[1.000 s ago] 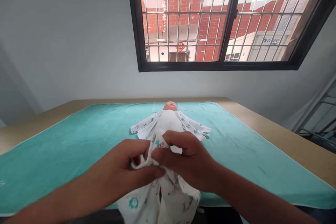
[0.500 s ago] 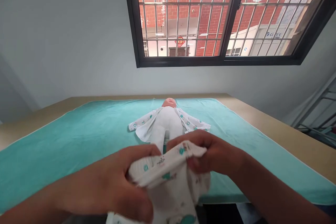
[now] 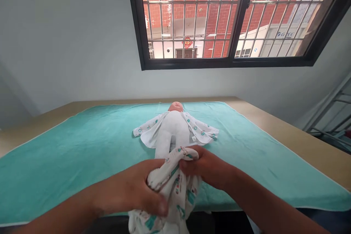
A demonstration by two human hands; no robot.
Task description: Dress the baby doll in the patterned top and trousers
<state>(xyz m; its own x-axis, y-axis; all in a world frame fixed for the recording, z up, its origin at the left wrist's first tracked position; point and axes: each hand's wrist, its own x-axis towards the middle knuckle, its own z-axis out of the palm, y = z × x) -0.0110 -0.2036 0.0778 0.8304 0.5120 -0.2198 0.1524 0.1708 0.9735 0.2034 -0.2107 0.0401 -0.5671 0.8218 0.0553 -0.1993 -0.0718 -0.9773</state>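
Bunched white baby pants (image 3: 179,181) with a green and brown print hang between my hands at the table's front edge. My left hand (image 3: 139,190) grips the left side of the cloth, thumb towards me. Closed on the upper right edge, my right hand (image 3: 200,162) pinches the fabric with thumb and fingers. Just beyond them a baby doll (image 3: 173,126) lies on its back, legs pointing at me. Its white body rests on a spread-open printed baby shirt (image 3: 203,129), sleeves out to both sides. The pants and hands hide the doll's lower legs.
A turquoise cloth (image 3: 90,146) covers most of the wooden table (image 3: 276,126). Behind the table is a grey wall with a barred window (image 3: 189,64). A metal rack (image 3: 329,106) stands at the right.
The pants have been gathered into a tighter bunch. My right hand has moved left and slightly down, closer to my left hand. The doll and shirt lie as before.
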